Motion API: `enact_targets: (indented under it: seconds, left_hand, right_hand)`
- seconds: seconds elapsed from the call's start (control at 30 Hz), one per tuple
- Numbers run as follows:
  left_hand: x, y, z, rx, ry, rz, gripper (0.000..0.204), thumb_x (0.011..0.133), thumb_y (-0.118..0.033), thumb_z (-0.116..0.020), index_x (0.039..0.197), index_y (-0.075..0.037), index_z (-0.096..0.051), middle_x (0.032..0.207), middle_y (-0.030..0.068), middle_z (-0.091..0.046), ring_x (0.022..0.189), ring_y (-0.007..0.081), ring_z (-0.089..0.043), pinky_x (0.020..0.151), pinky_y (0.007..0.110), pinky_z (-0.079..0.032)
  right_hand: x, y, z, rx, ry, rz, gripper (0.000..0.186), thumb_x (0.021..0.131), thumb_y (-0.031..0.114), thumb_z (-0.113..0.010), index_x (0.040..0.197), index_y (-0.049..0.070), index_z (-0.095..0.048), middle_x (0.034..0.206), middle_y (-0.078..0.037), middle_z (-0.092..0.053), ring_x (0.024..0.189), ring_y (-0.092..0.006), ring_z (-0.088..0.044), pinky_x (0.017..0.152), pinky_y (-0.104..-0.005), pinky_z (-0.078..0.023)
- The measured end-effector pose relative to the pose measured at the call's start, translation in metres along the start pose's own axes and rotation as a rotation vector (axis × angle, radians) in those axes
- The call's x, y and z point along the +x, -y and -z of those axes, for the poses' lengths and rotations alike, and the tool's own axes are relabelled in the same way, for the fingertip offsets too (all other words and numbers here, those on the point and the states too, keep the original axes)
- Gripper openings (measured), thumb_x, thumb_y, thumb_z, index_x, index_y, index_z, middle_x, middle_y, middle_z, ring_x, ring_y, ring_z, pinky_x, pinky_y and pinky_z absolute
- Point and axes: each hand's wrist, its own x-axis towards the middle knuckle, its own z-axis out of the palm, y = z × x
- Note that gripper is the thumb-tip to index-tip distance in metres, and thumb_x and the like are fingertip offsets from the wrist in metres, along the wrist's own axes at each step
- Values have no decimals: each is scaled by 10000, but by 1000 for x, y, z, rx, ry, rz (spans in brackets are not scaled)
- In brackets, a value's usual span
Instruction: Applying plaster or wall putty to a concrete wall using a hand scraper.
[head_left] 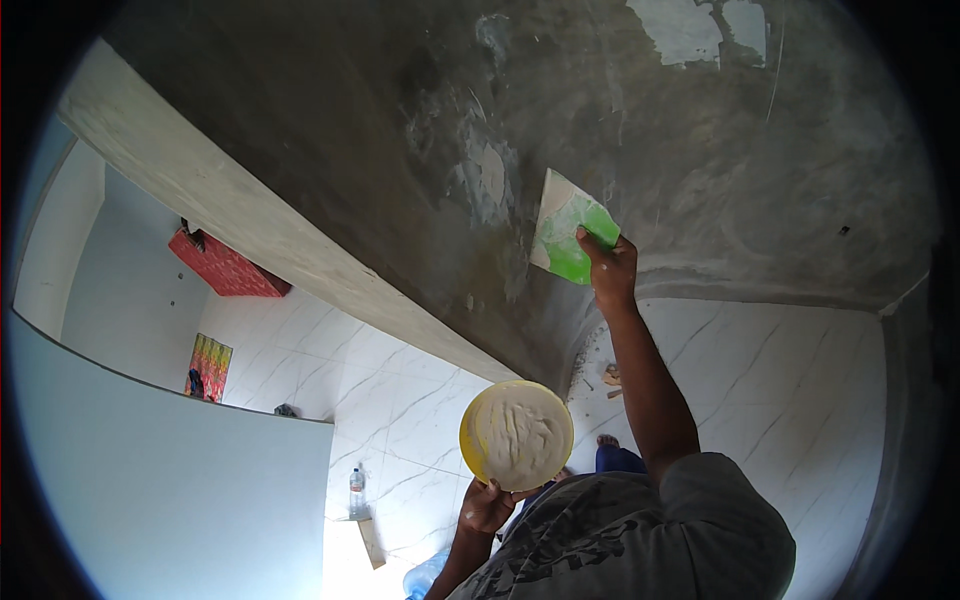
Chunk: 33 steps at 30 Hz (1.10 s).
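My left hand (487,507) grips the near rim of a round yellow bowl (466,452), held level in front of my body. Pale, creamy wall putty (522,432) fills the bowl, its surface ridged. Raised ahead, my right hand (612,268) is closed on a flat green putty spreader (572,250), thumb on its face. Putty coats much of that face and its far edge. The spreader is at the grey wall (680,180); whether it touches cannot be made out. Light putty patches (492,172) mark the wall left of the spreader and at the top.
A pale wall end (250,215) slants along the left of the grey wall. Beyond it are a red mattress-like object (228,264), a plastic bottle (357,490) and a blue water jug (425,575). Small debris (611,376) lies on the marbled tile floor (760,380) near my feet.
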Motion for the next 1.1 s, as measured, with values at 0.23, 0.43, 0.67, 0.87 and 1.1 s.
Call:
enact_targets:
  seconds: [0.23, 0.43, 0.67, 0.87, 1.1]
  left_hand:
    - [1, 0, -1, -16, 23, 0, 732, 894, -222, -729, 1460, 13, -328, 1446, 225, -450, 1293, 427, -506, 1056, 615, -447]
    - [1, 0, 7, -32, 2, 30, 738, 886, -222, -738, 1453, 21, -332, 1437, 236, -454, 1265, 435, -529, 1053, 604, -457]
    - [15, -6, -16, -22, 34, 92, 729, 889, -208, -732, 1445, 36, -329, 1406, 256, -477, 1258, 427, -538, 1045, 592, -469]
    - [8, -6, -17, -6, -17, 71, 771, 862, -206, -766, 1444, 40, -323, 1419, 262, -455, 1267, 445, -523, 1026, 596, -491]
    - [-9, -4, -7, -1, -115, -9, 794, 850, -246, -777, 1436, 43, -326, 1393, 263, -482, 1225, 439, -562, 1005, 580, -513]
  right_hand:
    - [-10, -6, 58, 145, -140, -233, 268, 855, 84, -754, 1092, -13, -674, 993, -48, -697, 862, -163, -657, 790, -320, -519]
    - [-39, -26, 123, 127, -157, -373, 319, 860, 122, -763, 1132, -2, -653, 1028, -57, -685, 920, -186, -658, 821, -350, -530]
    - [-44, -58, 62, -335, 92, 0, 228, 904, 205, -705, 1015, 5, -709, 795, -60, -711, 740, -137, -657, 708, -306, -501]
    - [-42, -63, -13, -659, -25, 185, 181, 904, 163, -652, 1026, 40, -705, 662, -165, -651, 567, -279, -669, 547, -373, -494]
    - [-69, -99, -36, -884, -5, 494, 336, 853, 94, -679, 1189, 92, -669, 699, -159, -665, 621, -330, -678, 563, -422, -525]
